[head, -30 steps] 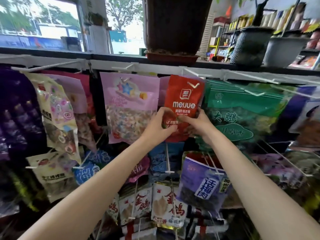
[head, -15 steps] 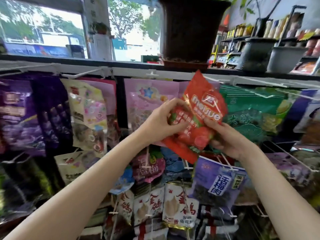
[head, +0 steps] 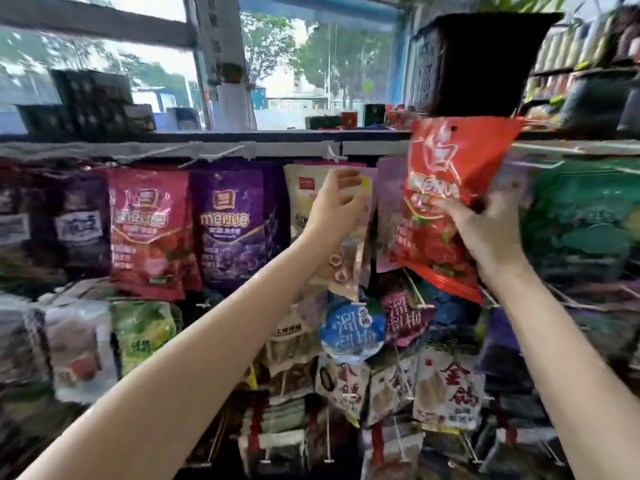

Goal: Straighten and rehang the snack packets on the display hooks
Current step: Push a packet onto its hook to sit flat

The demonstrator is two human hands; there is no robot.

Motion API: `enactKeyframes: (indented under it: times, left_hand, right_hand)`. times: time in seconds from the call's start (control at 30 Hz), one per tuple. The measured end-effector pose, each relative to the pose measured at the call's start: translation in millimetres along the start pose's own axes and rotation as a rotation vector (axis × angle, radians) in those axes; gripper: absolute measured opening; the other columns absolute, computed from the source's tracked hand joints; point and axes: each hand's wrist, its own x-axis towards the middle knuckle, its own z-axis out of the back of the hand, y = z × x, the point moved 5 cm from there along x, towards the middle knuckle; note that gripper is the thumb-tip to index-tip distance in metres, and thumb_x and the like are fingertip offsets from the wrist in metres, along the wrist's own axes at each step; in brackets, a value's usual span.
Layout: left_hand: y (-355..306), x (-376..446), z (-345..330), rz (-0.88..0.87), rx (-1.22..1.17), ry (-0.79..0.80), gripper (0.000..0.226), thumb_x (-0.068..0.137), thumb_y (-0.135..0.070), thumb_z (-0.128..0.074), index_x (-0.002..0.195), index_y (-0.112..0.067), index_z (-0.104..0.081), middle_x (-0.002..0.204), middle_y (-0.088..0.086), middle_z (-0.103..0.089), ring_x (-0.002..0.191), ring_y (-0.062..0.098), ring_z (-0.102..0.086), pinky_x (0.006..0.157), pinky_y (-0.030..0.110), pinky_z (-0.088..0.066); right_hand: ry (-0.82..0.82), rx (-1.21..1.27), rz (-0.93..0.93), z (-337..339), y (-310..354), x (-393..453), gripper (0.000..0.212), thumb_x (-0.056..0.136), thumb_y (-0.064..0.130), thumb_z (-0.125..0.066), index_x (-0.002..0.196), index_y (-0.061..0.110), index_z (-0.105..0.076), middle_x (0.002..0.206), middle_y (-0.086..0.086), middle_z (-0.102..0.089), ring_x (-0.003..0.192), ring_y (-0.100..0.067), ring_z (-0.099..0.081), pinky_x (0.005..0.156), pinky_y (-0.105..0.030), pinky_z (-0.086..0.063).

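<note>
At the upper right of a shop's hanging snack display, around two o'clock in the head view, a glossy red foil snack packet [head: 446,202] was off its hook, held tilted with its small punched hang-hole showing near the top edge. The right hand [head: 485,233] gripped the packet by its lower right side, thumb across the printed front and fingers curled behind. The left hand [head: 337,209], at about twelve o'clock and well apart from the right, held nothing; its fingers were loosely spread against a pale cream printed packet [head: 337,237] hanging in the top row.

The white wire hooks [head: 330,152] along the rail above stood at about twelve o'clock, to the left of the red packet's top edge, and the packet's hole was not on any of them. At ten o'clock a matching red strawberry packet [head: 149,233] and a purple grape packet [head: 230,230] hung side by side, fairly square. Lower rows, from five to seven o'clock, carried round blue pouches and white packets with red characters, several hanging crooked or overlapping.

Judged from this, the task looked to be in progress: one packet was in hand awaiting rehanging, and much of the lower display appeared to need straightening. Motion blur obscured the far edges.
</note>
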Motion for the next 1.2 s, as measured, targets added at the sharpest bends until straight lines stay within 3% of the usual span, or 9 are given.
enactKeyframes:
  times: [0.03,0.17,0.27,0.4,0.5,0.63,0.83,1.07,1.2]
  left_hand:
    - [-3,-4,12,-0.041,0.035,-0.002,0.038,0.09,-0.004,-0.052,0.126,-0.01,-0.045,0.111,-0.006,-0.052,0.072,-0.008,-0.052,0.054,0.007,-0.045]
    - [-9,-10,69,-0.196,0.233,-0.033,0.05,0.09,-0.006,-0.049,0.136,-0.022,-0.038,0.125,0.008,-0.055,0.081,0.014,-0.06,0.071,0.028,-0.052]
    - [-5,-11,125,-0.163,0.302,-0.109,0.042,0.093,-0.011,-0.048,0.131,-0.027,-0.044,0.105,0.02,-0.062,0.068,0.02,-0.059,0.056,0.032,-0.047]
    - [18,-20,201,-0.027,0.204,-0.144,0.004,0.09,-0.011,-0.057,0.088,-0.014,-0.06,0.059,-0.009,-0.058,0.041,0.0,-0.049,0.04,0.017,-0.04]
    - [42,-32,252,0.049,0.213,-0.17,0.017,0.086,-0.015,-0.062,0.072,-0.022,-0.058,0.052,-0.013,-0.057,0.041,0.002,-0.047,0.045,0.021,-0.039]
    - [55,-36,292,0.077,0.255,-0.136,0.015,0.086,-0.015,-0.062,0.073,-0.019,-0.057,0.06,-0.009,-0.06,0.052,0.008,-0.054,0.049,0.021,-0.044]
    - [67,-23,332,0.124,0.363,-0.014,0.017,0.086,-0.016,-0.063,0.07,-0.02,-0.059,0.054,-0.009,-0.058,0.044,-0.001,-0.051,0.045,0.017,-0.041]
    - [73,-15,369,0.151,0.371,0.149,0.013,0.085,-0.022,-0.065,0.074,-0.015,-0.064,0.047,-0.01,-0.056,0.04,-0.001,-0.048,0.04,0.013,-0.038]
    - [75,-9,382,0.059,0.447,0.212,0.007,0.086,-0.02,-0.064,0.082,-0.02,-0.07,0.069,-0.012,-0.066,0.061,-0.001,-0.062,0.061,0.018,-0.053]
  right_hand:
    - [0.08,-0.084,0.065,-14,14,-10,0.021,0.081,0.009,-0.066,0.069,-0.008,-0.062,0.075,-0.027,-0.066,0.066,-0.03,-0.061,0.061,-0.035,-0.044]
    - [0.45,-0.304,0.205,-77,59,-37,0.038,0.081,0.013,-0.067,0.047,0.008,-0.049,0.046,-0.003,-0.052,0.047,-0.007,-0.051,0.047,-0.017,-0.035]
    - [0.627,-0.131,0.16,-114,79,-43,0.021,0.083,0.009,-0.065,0.072,-0.009,-0.063,0.069,-0.014,-0.07,0.061,-0.021,-0.064,0.058,-0.035,-0.05]
    - [0.859,-0.076,0.026,-172,75,-48,0.013,0.082,0.016,-0.068,0.072,0.008,-0.065,0.071,0.001,-0.073,0.054,-0.002,-0.062,0.052,-0.018,-0.051]
    - [1.004,-0.135,0.041,-223,68,-59,0.028,0.077,0.035,-0.072,0.091,0.011,-0.068,0.093,-0.002,-0.072,0.075,-0.004,-0.066,0.073,-0.021,-0.052]
    - [0.941,-0.019,0.069,-276,81,-63,0.031,0.078,0.032,-0.072,0.103,0.015,-0.063,0.101,0.0,-0.067,0.093,-0.011,-0.064,0.08,-0.021,-0.051]
    - [0.803,-0.214,0.303,-344,102,-74,0.019,0.08,0.02,-0.071,0.097,0.012,-0.071,0.095,-0.001,-0.07,0.084,-0.006,-0.061,0.079,-0.018,-0.047]
    - [0.874,-0.168,0.18,-387,109,-89,0.02,0.081,0.023,-0.071,0.096,0.011,-0.071,0.094,0.003,-0.068,0.088,-0.009,-0.062,0.085,-0.025,-0.05]
    - [0.835,-0.157,0.176,-403,119,-91,0.013,0.08,0.02,-0.071,0.091,0.012,-0.073,0.08,0.012,-0.064,0.077,0.0,-0.06,0.074,-0.014,-0.047]
